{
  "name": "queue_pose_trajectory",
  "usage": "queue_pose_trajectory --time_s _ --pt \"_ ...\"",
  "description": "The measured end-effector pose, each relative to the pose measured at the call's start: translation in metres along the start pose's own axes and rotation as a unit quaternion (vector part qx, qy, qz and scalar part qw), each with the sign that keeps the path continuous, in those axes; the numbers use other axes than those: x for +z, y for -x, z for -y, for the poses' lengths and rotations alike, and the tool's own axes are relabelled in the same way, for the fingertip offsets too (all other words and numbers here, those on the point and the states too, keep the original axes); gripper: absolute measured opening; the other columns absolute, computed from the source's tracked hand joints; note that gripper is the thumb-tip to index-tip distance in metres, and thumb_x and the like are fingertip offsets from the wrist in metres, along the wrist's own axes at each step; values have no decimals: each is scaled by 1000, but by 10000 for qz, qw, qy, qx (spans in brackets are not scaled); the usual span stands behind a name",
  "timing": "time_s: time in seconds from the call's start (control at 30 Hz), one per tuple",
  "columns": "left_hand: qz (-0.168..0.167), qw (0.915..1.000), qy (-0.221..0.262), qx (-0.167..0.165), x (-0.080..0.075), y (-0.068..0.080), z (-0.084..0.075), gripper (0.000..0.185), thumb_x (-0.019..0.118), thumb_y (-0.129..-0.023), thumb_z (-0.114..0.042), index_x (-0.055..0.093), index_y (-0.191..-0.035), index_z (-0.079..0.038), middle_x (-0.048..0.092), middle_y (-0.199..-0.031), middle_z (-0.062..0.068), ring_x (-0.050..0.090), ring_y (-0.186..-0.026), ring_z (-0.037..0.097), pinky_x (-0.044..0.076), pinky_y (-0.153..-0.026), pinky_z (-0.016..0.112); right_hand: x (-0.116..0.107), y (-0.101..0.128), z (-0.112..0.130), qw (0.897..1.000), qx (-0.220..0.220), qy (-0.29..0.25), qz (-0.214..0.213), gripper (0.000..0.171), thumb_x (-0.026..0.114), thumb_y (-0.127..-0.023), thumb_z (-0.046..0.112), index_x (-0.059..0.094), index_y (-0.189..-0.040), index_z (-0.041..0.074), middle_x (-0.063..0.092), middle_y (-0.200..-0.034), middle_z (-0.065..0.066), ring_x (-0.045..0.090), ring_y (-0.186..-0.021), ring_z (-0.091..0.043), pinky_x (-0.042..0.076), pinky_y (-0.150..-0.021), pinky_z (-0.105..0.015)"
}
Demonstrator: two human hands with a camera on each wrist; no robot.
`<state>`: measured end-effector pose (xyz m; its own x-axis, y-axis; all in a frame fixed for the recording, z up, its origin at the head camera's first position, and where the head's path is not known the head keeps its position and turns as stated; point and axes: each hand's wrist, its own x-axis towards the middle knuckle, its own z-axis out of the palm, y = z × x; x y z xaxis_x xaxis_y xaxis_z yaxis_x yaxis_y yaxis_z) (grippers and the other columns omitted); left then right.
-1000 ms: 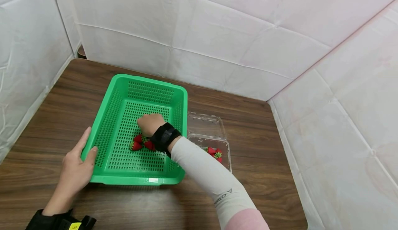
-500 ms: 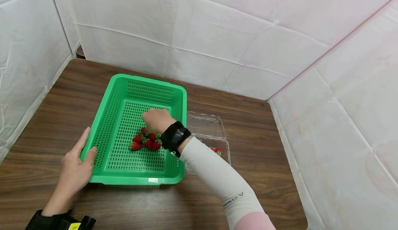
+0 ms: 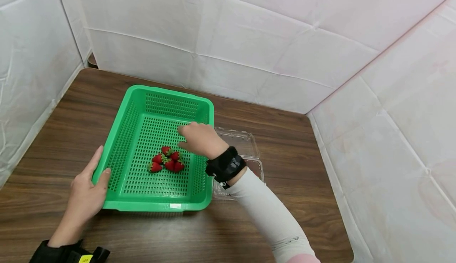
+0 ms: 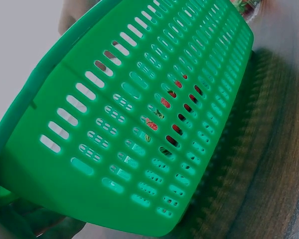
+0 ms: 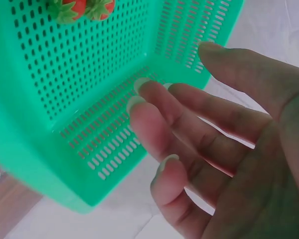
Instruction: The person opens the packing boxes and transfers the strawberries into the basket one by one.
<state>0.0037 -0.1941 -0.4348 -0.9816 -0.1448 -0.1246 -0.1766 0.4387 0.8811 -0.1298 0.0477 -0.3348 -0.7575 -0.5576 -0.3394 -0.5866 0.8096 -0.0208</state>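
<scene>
A: What carried it all?
B: A brown wooden table (image 3: 278, 136), with a green perforated basket (image 3: 137, 112) on it, its long axis running away from the person. Just beside the basket's right wall lay a clear plastic clamshell box (image 3: 239, 140), lid open.

A: And the hands?
B: The left hand (image 3: 87, 192) rested against the basket's near left corner, fingers straight along the rim, thumb on the wall. The right hand (image 3: 199, 138) hovered over the basket's right wall, between basket and box, fingers loosely spread and holding nothing; the right wrist view showed its empty palm (image 5: 249, 164).

A: Where were the strawberries?
B: A cluster of strawberries (image 3: 166, 159) lay on the basket floor, near its middle, to the left of and slightly nearer the person than the right hand. That hand was much the closer one. What remained in the box I couldn't tell; the wrist covered it.
</scene>
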Motion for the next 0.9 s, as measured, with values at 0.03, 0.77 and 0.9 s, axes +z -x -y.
queue_pose_trajectory --time_s 0.03,0.77,0.9 --pt "4 10000 3 -9 0 0 0 59 36 -105 -24 5 -155 -33 23 -153 32 33 -134 53 35 -89 64 1 4 -2 9999 -15 -7 -101 34 56 -99 32 59 -130 18 64 -122 -1 62 -103 -15 49 -83 -28" --pt "-36 9999 -159 27 -1 0 1 59 37 -105 -24 6 -155 -33 25 -153 30 40 -130 48 42 -84 46 41 64 -58 9887 444 -1234 -724 25 60 -97 27 65 -117 13 68 -100 -1 63 -85 -13 49 -75 -29" --pt "-56 9997 -222 41 -1 0 1 59 37 -105 -25 7 -155 -32 27 -152 31 47 -126 41 43 -83 41 46 70 -64 9882 493 -1239 -752 21 60 -97 22 65 -115 13 68 -99 -2 63 -85 -14 50 -75 -32"
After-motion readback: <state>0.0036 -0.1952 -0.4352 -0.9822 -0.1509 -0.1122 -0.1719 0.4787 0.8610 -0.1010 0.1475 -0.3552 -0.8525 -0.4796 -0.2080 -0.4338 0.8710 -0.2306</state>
